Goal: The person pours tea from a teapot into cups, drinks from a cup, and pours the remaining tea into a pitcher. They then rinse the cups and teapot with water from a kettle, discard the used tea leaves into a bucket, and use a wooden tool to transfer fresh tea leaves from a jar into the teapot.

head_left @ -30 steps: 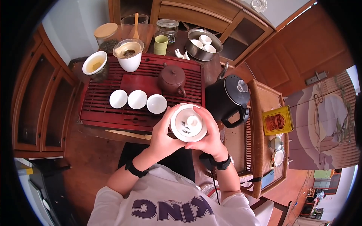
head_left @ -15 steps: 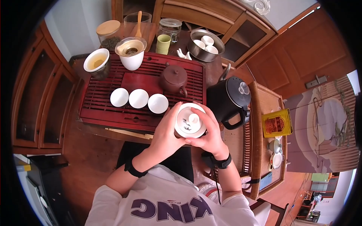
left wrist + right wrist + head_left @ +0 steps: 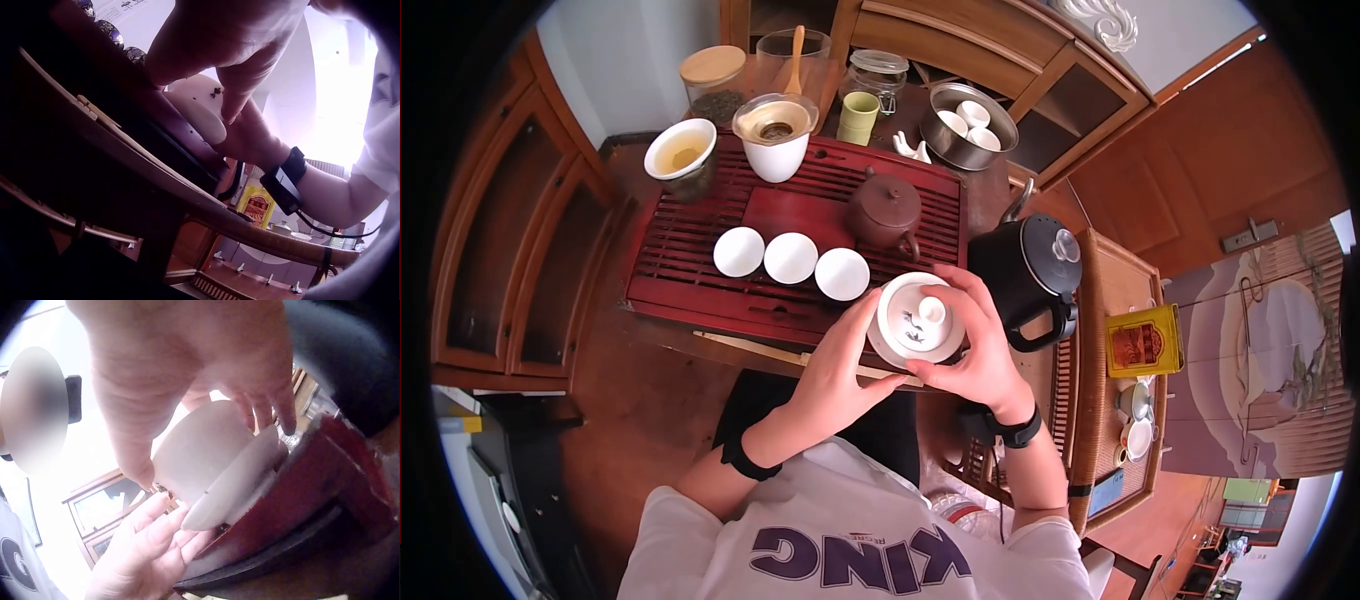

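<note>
A white lidded gaiwan (image 3: 915, 320) with a small dark painted motif sits at the front right corner of the red tea tray (image 3: 690, 295). My right hand (image 3: 980, 345) grips it from the right, thumb at the near rim and fingers round the far side. At its left edge my left hand (image 3: 840, 355) touches with fairly straight fingers, thumb stretched out below the rim. The right wrist view shows the bowl (image 3: 200, 450) over its saucer (image 3: 234, 481), close on the tray edge. Three white cups (image 3: 791, 258) stand left of it, a brown clay teapot (image 3: 885, 210) behind.
A black kettle (image 3: 1030, 255) stands close to the right. At the tray's back are a white pitcher with a strainer (image 3: 776, 135) and a cup of tea (image 3: 682, 150). Beyond are a metal bowl of cups (image 3: 970, 125) and jars. A yellow tin (image 3: 1145, 340) stands on the wicker shelf.
Both hands brought the gaiwan down to the tray's corner. My left thumb has drawn away from it, while the right hand keeps its grip. The head view has shifted slightly.
</note>
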Demonstrator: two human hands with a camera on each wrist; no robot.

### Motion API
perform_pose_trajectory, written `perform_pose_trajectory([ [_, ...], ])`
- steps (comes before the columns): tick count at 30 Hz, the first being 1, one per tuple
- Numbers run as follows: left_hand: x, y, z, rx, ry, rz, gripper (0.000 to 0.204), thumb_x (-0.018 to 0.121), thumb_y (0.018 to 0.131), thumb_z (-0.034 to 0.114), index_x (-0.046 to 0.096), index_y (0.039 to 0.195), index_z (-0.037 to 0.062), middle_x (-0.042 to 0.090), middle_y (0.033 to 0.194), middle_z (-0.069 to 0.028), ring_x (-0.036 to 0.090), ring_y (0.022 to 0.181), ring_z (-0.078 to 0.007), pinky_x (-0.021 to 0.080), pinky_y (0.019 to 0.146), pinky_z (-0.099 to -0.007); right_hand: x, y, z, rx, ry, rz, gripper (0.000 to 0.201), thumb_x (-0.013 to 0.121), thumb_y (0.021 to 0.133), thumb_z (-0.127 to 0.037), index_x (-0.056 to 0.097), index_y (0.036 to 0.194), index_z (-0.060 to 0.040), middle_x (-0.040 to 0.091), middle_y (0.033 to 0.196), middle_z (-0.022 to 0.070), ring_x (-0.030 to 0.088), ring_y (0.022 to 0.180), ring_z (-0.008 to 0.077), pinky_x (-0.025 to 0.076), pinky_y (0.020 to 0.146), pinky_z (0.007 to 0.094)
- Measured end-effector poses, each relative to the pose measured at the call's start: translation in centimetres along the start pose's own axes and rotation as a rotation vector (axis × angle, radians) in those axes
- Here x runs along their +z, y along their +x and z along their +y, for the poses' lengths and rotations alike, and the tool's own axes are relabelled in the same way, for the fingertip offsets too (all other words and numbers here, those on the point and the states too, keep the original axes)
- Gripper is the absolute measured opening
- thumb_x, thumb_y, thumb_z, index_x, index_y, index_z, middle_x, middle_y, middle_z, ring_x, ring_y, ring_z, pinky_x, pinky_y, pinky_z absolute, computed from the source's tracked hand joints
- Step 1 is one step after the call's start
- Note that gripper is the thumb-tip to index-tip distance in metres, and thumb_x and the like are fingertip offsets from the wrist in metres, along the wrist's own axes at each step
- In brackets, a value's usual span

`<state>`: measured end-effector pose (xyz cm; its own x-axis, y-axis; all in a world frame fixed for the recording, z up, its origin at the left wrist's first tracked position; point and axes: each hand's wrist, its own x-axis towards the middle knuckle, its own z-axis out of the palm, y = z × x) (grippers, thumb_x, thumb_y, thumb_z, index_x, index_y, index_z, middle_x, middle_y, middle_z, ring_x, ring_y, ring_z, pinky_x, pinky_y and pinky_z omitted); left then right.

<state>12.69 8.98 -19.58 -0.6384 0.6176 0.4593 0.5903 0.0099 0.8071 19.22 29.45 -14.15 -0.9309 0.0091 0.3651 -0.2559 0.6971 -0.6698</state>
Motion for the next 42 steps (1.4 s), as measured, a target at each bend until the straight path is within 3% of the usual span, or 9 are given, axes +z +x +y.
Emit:
perform_pose_trajectory([
  [8, -0.1, -0.2, -0.5, 0.001, -0.058, -0.010, 0.101, 0.083, 0.074, 0.005, 0.024, 0.156, -0.0012, 0.040, 0.152, -0.0241, 0.047, 0.136, -0.0387, 0.043, 0.111, -0.0439, 0.9, 0.6, -1.6, -0.045, -0.277, -0.026, 0.090, 0.091, 0.058, -0.034, 0.057, 0.139, -0.0122, 0.049, 0.140, 0.0248, 0.061, 0.116, 0.0417, 0.056, 0.092, 0.0464],
  [21, -2.1, -0.9, -0.4, 0.079, -0.104, -0.069, 0.106, 0.084, 0.075, 0.013, 0.017, 0.157, -0.0008, 0.037, 0.152, -0.0278, 0.044, 0.137, -0.0427, 0.040, 0.113, -0.0470, 1.7, 0.5, -1.5, -0.003, -0.228, 0.001, 0.086, 0.096, 0.052, -0.027, 0.059, 0.127, -0.0068, 0.048, 0.139, 0.0252, 0.062, 0.115, 0.0415, 0.058, 0.089, 0.0448],
  [22, -2.4, -1.2, -0.2, 0.080, -0.133, 0.024, 0.092, 0.083, 0.075, 0.012, 0.033, 0.152, -0.0005, 0.051, 0.141, -0.0239, 0.055, 0.127, -0.0387, 0.047, 0.105, -0.0438, 1.8, 0.4, -1.5, 0.002, -0.232, 0.005, 0.085, 0.096, 0.052, -0.026, 0.059, 0.127, -0.0068, 0.049, 0.138, 0.0247, 0.062, 0.115, 0.0413, 0.058, 0.089, 0.0448],
  [25, -4.9, -2.0, -1.1, 0.249, -0.059, 0.043, 0.071, 0.080, 0.074, 0.004, 0.050, 0.138, -0.0012, 0.067, 0.119, -0.0188, 0.068, 0.109, -0.0317, 0.056, 0.091, -0.0429, 1.9, 0.2, -1.3, 0.008, -0.232, 0.014, 0.083, 0.095, 0.052, -0.023, 0.059, 0.125, -0.0071, 0.049, 0.136, 0.0234, 0.062, 0.114, 0.0408, 0.057, 0.089, 0.0450],
  [26, -5.5, -2.1, -1.1, 0.242, -0.031, 0.095, 0.050, 0.078, 0.073, 0.001, 0.063, 0.120, -0.0002, 0.073, 0.099, -0.0127, 0.072, 0.090, -0.0300, 0.058, 0.081, -0.0401, 2.0, 0.3, -1.2, 0.006, -0.226, 0.020, 0.080, 0.095, 0.053, -0.022, 0.060, 0.124, -0.0073, 0.050, 0.135, 0.0226, 0.061, 0.113, 0.0406, 0.057, 0.089, 0.0452],
  [32, -10.1, -1.0, -3.3, 0.148, 0.245, 0.473, 0.035, 0.073, 0.078, -0.009, 0.064, 0.111, -0.0017, 0.070, 0.106, -0.0138, 0.068, 0.098, -0.0252, 0.054, 0.089, -0.0363, 2.0, 0.3, -0.7, -0.024, -0.237, 0.020, 0.081, 0.094, 0.050, -0.019, 0.059, 0.122, -0.0079, 0.051, 0.133, 0.0220, 0.062, 0.112, 0.0391, 0.056, 0.091, 0.0444],
  [36, -12.5, 0.6, -4.6, 0.045, 0.387, 0.535, 0.072, 0.090, 0.068, 0.011, 0.056, 0.131, 0.0011, 0.068, 0.113, -0.0124, 0.066, 0.105, -0.0291, 0.050, 0.099, -0.0444, 1.7, 0.3, -0.7, -0.007, -0.274, 0.025, 0.078, 0.093, 0.051, -0.021, 0.061, 0.120, -0.0078, 0.050, 0.134, 0.0217, 0.062, 0.110, 0.0394, 0.058, 0.087, 0.0447],
  [38, -13.4, 1.2, -4.5, -0.051, 0.590, 0.321, 0.109, 0.095, 0.059, 0.021, 0.038, 0.150, 0.0052, 0.066, 0.124, -0.0120, 0.061, 0.119, -0.0292, 0.033, 0.116, -0.0541, 1.3, 0.4, -0.6, 0.007, -0.300, 0.044, 0.076, 0.093, 0.051, -0.021, 0.061, 0.119, -0.0074, 0.051, 0.133, 0.0229, 0.063, 0.110, 0.0391, 0.058, 0.086, 0.0446],
  [42, -12.8, 1.6, -5.9, -0.116, 0.499, 0.246, 0.123, 0.096, 0.057, 0.027, 0.026, 0.157, 0.0076, 0.066, 0.123, -0.0123, 0.061, 0.120, -0.0302, 0.025, 0.119, -0.0585, -0.9, 0.9, -0.8, -0.050, -0.357, 0.048, 0.083, 0.093, 0.051, -0.018, 0.057, 0.124, -0.0079, 0.051, 0.132, 0.0247, 0.061, 0.114, 0.0412, 0.056, 0.090, 0.0466],
])
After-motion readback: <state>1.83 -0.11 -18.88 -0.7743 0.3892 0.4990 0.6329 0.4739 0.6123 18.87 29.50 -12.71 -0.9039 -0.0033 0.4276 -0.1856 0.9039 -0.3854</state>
